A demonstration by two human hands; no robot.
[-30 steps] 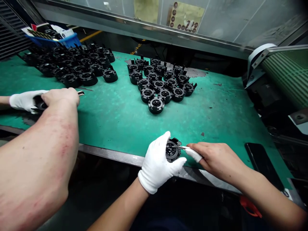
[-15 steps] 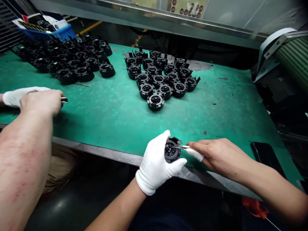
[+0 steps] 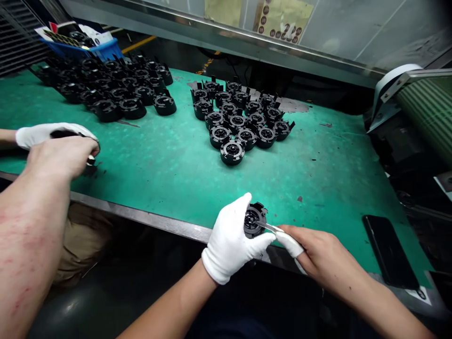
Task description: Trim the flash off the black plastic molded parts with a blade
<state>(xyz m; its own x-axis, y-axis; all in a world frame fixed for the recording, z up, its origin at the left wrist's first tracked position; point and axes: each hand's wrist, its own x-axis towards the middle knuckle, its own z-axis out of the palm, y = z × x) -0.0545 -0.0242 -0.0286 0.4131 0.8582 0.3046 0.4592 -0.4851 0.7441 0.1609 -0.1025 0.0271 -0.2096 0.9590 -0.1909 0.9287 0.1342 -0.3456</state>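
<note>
My left hand [image 3: 231,240], in a white glove, grips a round black plastic part [image 3: 254,220] at the bench's front edge. Its fingers and thumb curl around the part, with the ringed inner face turned up. My right hand [image 3: 310,247] is bare except for a white cover on the thumb. Pinched in it is a thin, pointed metal blade [image 3: 267,227] whose tip reaches into the middle of the part. The blade's handle is hidden in my fingers, so its exact kind cannot be told.
Similar black parts [image 3: 233,150] stand grouped on the green bench mat [image 3: 169,174], with another cluster [image 3: 130,108] at left before a blue basket [image 3: 113,49]. A co-worker's hands [image 3: 60,150] work at the left. A black phone [image 3: 390,252] lies right, below a green-belted conveyor [image 3: 423,103].
My right hand has shifted slightly down and right, and the blade now slants more steeply into the part. The co-worker's gloved hand has turned. The camera view has shifted a little.
</note>
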